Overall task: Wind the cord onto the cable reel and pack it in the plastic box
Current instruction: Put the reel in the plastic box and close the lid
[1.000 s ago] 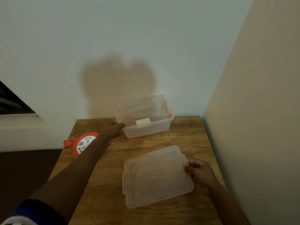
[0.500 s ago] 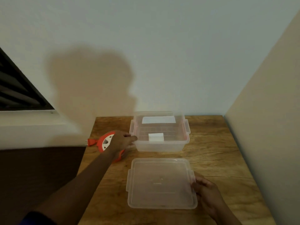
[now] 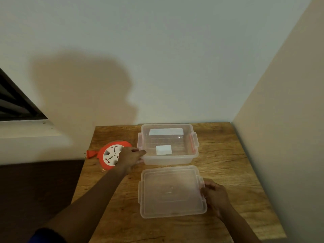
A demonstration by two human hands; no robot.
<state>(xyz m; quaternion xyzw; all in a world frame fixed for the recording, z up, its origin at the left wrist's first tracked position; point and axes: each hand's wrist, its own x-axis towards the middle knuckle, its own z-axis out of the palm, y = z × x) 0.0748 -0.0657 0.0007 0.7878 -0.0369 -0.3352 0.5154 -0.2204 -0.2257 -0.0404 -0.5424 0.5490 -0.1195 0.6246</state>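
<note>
Orange cable reel [image 3: 112, 156], white socket face, cord seemingly wound

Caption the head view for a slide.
Left hand steadies the clear plastic box, right hand holds its lid, round orange cable reel beside.

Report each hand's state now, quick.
Left hand: gripping the near-left corner of the open plastic box.
Right hand: closed on the right edge of the lid, which lies flat on the table.
</note>
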